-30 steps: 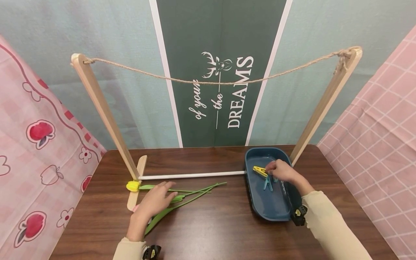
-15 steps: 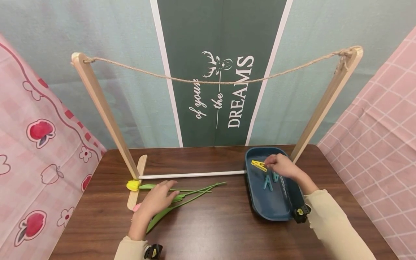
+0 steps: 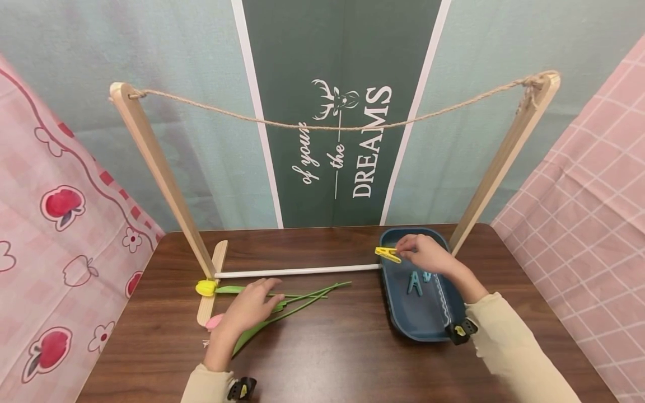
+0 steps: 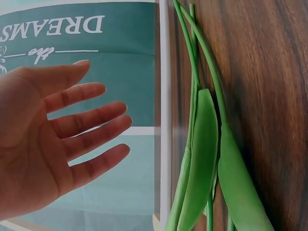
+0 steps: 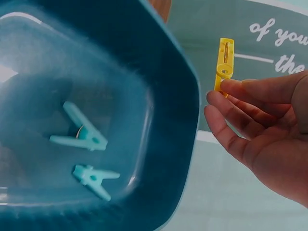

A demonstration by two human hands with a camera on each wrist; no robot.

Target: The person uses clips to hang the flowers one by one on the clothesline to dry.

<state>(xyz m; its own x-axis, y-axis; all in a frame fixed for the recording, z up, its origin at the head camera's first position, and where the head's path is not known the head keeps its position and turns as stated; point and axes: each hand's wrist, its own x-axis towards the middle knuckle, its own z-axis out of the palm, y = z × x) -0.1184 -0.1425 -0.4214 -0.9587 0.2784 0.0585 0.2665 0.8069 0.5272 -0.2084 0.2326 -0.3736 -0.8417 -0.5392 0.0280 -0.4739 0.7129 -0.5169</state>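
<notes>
Brown wood-grain bench point(image 3: 342, 352) separates green-leaved tulips point(image 4: 204, 154) from the deep-blue rectangular plastic tray point(image 3: 420, 322). The left hand point(image 3: 250, 307), fingers apart, hovers above the tulips; the right hand point(image 3: 427, 255), shifted leftward, pinches a yellow plastic clothespin point(image 5: 223, 65) by the tray's left rim.
</notes>
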